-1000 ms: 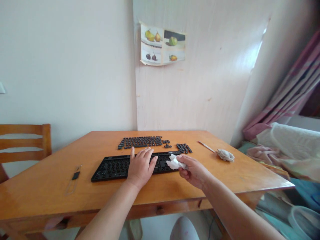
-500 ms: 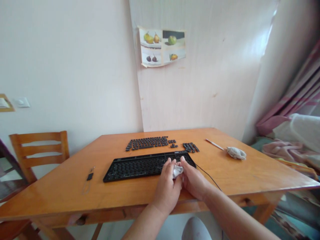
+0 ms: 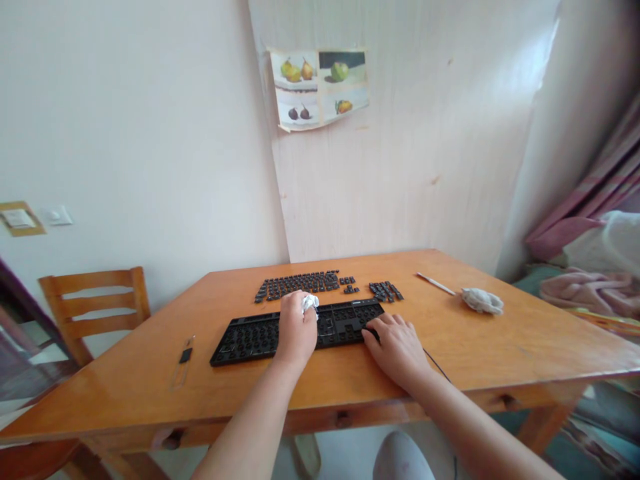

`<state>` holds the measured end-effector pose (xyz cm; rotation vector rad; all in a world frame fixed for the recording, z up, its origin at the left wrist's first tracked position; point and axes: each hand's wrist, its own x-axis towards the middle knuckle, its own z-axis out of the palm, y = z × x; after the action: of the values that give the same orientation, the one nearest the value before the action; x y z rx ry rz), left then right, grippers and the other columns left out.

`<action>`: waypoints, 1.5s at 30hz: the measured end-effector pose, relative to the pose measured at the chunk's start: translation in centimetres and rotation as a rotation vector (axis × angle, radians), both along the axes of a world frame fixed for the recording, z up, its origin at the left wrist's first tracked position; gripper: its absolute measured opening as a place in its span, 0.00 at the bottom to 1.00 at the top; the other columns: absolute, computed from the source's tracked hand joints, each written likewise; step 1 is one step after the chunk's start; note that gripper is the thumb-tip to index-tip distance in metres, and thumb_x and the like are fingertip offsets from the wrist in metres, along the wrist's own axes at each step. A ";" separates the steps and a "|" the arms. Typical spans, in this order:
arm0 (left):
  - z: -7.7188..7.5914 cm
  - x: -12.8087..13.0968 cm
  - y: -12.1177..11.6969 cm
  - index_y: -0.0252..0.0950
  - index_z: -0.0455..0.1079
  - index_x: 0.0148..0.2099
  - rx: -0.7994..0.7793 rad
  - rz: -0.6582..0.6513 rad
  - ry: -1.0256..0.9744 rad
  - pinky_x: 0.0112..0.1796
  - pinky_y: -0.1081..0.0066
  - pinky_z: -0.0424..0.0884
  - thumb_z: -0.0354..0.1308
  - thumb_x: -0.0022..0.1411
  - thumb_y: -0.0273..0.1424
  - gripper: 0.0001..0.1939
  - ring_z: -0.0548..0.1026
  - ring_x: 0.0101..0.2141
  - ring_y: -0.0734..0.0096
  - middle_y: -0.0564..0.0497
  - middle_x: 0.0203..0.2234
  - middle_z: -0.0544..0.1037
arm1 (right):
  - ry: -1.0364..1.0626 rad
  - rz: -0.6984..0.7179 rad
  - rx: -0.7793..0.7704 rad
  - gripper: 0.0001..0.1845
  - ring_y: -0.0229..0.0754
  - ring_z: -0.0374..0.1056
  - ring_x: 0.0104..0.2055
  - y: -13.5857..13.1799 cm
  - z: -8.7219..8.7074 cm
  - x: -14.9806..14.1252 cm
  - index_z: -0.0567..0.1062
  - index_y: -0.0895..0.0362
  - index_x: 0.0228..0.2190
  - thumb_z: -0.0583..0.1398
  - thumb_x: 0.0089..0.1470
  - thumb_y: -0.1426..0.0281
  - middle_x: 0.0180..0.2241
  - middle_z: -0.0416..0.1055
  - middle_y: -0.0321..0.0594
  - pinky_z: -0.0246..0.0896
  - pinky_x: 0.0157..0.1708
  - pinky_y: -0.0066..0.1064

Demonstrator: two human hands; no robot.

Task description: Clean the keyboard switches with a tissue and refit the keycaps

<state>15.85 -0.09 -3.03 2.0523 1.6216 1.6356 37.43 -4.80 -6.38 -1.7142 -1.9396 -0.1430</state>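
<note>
The black keyboard [image 3: 245,343], stripped of its keycaps, lies across the middle of the table. In my left hand [image 3: 295,330] is a crumpled white tissue [image 3: 311,303], pinched between thumb and fingers. That hand is over the middle of the keyboard and hides part of its sockets. My right hand [image 3: 397,347] is at the keyboard's right end, its thumb on the near corner and its fingers bent over the side. Loose black keycaps [image 3: 300,285] are laid out in keyboard order behind it, with a separate block of keycaps [image 3: 386,291] to the right.
A keycap puller with wire loops [image 3: 185,355] lies left on the wooden table [image 3: 165,320]. Toward the back right are a white pen-like stick [image 3: 435,283] and a crumpled pale cloth [image 3: 483,301]. The keyboard's cable [image 3: 437,365] runs off the front edge. A chair [image 3: 100,300] stands left.
My hands were together around the white tissue. Now they are apart: the left has carried the tissue left over the keyboard, and the right has moved onto the keyboard's right end.
</note>
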 end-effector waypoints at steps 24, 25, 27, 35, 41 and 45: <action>-1.7 2.9 3.5 0.38 0.77 0.44 -0.204 -0.231 0.706 0.50 0.65 0.70 0.51 0.58 0.21 0.17 0.76 0.47 0.61 0.44 0.44 0.79 | -0.033 -0.032 -0.009 0.20 0.54 0.64 0.46 -0.1 0.3 -0.4 0.76 0.52 0.38 0.57 0.59 0.50 0.40 0.73 0.46 0.51 0.41 0.42; -1.6 2.7 3.5 0.38 0.77 0.45 -0.206 -0.249 0.712 0.51 0.66 0.69 0.51 0.58 0.21 0.18 0.76 0.48 0.62 0.44 0.45 0.79 | -0.033 -0.033 -0.015 0.20 0.54 0.64 0.46 -0.1 0.3 -0.4 0.76 0.52 0.38 0.57 0.58 0.49 0.41 0.72 0.46 0.51 0.41 0.42; -1.4 2.3 3.4 0.38 0.78 0.46 -0.210 -0.272 0.716 0.53 0.66 0.68 0.50 0.58 0.20 0.19 0.75 0.49 0.63 0.45 0.47 0.80 | -0.033 -0.037 -0.023 0.21 0.54 0.64 0.46 0.0 0.2 -0.4 0.76 0.51 0.38 0.58 0.57 0.48 0.42 0.72 0.46 0.51 0.41 0.41; -1.6 2.0 1.9 0.37 0.79 0.45 -0.200 -0.264 0.701 0.51 0.64 0.71 0.49 0.58 0.19 0.20 0.78 0.47 0.61 0.44 0.45 0.81 | -0.033 -0.043 -0.028 0.22 0.54 0.64 0.46 0.1 0.2 -0.3 0.77 0.51 0.38 0.58 0.57 0.47 0.41 0.72 0.45 0.51 0.41 0.41; -1.5 1.6 0.7 0.37 0.80 0.45 -0.201 -0.272 0.661 0.53 0.66 0.70 0.49 0.59 0.18 0.20 0.78 0.48 0.63 0.45 0.46 0.81 | -0.030 -0.050 -0.028 0.22 0.54 0.64 0.46 0.1 0.1 -0.3 0.77 0.51 0.38 0.58 0.57 0.47 0.42 0.72 0.46 0.51 0.41 0.42; -1.7 1.1 0.2 0.38 0.80 0.45 -0.181 -0.293 0.623 0.54 0.66 0.70 0.49 0.59 0.18 0.21 0.77 0.49 0.64 0.47 0.48 0.80 | -0.022 -0.045 -0.026 0.22 0.54 0.64 0.46 0.1 0.1 -0.3 0.77 0.51 0.38 0.58 0.57 0.47 0.42 0.72 0.46 0.51 0.41 0.42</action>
<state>16.95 0.08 -4.77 2.6929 1.4205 0.7640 37.13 -4.65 -6.32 -1.7808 -1.9278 -0.1545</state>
